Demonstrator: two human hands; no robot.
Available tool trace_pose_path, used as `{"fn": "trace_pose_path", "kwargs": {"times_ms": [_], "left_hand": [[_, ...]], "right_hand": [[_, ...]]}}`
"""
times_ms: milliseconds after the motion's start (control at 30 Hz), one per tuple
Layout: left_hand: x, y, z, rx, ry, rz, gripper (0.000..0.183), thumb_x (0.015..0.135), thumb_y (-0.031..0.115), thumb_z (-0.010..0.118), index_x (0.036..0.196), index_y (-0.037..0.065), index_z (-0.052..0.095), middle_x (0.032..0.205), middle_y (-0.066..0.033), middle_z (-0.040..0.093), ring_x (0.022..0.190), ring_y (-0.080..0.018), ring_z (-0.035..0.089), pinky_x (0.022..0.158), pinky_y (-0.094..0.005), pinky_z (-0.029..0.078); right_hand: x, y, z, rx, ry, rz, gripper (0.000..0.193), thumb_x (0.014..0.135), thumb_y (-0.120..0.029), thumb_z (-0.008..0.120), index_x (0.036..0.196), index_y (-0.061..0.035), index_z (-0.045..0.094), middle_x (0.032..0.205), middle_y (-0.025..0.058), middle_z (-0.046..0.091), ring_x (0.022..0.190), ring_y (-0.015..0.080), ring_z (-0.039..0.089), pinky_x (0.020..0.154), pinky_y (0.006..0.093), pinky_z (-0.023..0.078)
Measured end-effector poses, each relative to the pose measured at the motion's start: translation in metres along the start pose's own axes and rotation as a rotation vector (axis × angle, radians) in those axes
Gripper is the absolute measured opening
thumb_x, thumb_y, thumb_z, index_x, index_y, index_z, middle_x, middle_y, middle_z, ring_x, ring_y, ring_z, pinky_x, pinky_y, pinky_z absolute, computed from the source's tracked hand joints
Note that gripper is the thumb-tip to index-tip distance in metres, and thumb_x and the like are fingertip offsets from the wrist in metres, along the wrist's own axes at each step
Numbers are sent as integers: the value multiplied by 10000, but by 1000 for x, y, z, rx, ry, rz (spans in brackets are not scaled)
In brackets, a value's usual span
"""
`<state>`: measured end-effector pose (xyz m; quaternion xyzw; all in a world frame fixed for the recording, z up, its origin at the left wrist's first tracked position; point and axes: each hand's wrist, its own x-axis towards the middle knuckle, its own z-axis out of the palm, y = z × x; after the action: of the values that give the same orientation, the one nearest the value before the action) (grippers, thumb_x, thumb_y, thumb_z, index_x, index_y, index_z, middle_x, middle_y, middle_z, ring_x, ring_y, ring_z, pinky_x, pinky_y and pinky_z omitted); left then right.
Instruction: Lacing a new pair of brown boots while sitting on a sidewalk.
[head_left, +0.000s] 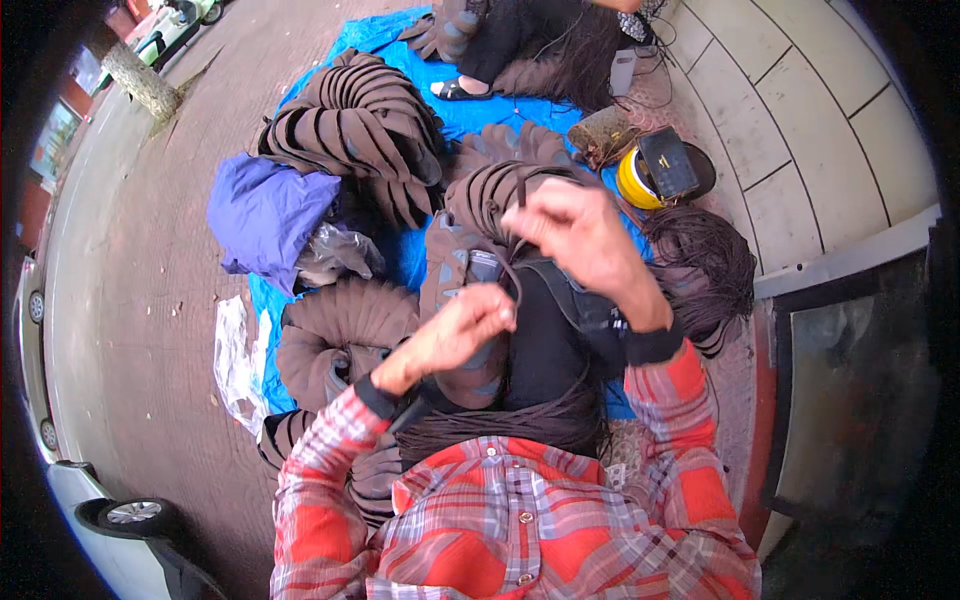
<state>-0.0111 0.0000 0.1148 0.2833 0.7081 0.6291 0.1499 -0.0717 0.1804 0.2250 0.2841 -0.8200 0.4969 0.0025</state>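
My left hand (466, 326) is closed in a pinch over my lap, with a thin dark brown shoelace (517, 284) at its fingertips. Higher and to the right, my right hand (580, 238) is raised and slightly blurred, its thumb and fingers pinched on the same lace. The lace bends in a loop between the two hands. Beneath them lies a curved stack of brown shoe uppers (445, 255) with grey patches, partly hidden by my hands. A bundle of dark laces (510, 432) rests across my lap.
More nested shoe uppers (350, 115) are heaped on a blue tarp (405, 262). A purple bag (268, 215) stands left. At right are a yellow bucket (632, 180) with a black box on it and a big lace bundle (705, 260). Another person's sandalled foot (465, 88) is ahead.
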Motion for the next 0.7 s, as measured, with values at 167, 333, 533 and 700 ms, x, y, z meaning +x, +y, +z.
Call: {"fn": "trace_pose_path", "kwargs": {"times_ms": [167, 333, 533, 700], "left_hand": [[9, 49, -28, -245, 493, 155, 193, 948, 168, 441, 849, 27, 528, 818, -16, 552, 799, -95, 497, 769, -247, 395], [34, 91, -30, 70, 415, 168, 195, 938, 161, 466, 869, -1, 551, 815, -15, 558, 780, -74, 487, 718, -222, 408], [44, 98, -14, 191, 417, 150, 202, 895, 154, 532, 899, -42, 581, 774, -98, 601, 699, -132, 537, 652, -254, 439], [46, 107, -17, 437, 297, 93, 202, 890, 157, 535, 912, -36, 590, 810, -103, 614, 748, -137, 549, 692, -250, 427]], "right_hand": [[-20, -29, 3, 306, 74, 161, 93, 827, -72, 624, 853, 16, 635, 798, 20, 547, 565, 66, 527, 469, 180, 420], [-18, -35, -2, 384, 196, 69, 130, 828, -87, 620, 910, 9, 651, 787, 33, 580, 599, 60, 554, 481, 180, 455], [-24, -32, -7, 470, 258, 72, 151, 814, -62, 631, 928, 37, 642, 832, 56, 592, 600, 78, 566, 492, 198, 479], [-25, -29, -8, 535, 217, 118, 135, 812, -55, 635, 907, 40, 632, 773, 40, 586, 596, 77, 572, 491, 200, 482]]}}
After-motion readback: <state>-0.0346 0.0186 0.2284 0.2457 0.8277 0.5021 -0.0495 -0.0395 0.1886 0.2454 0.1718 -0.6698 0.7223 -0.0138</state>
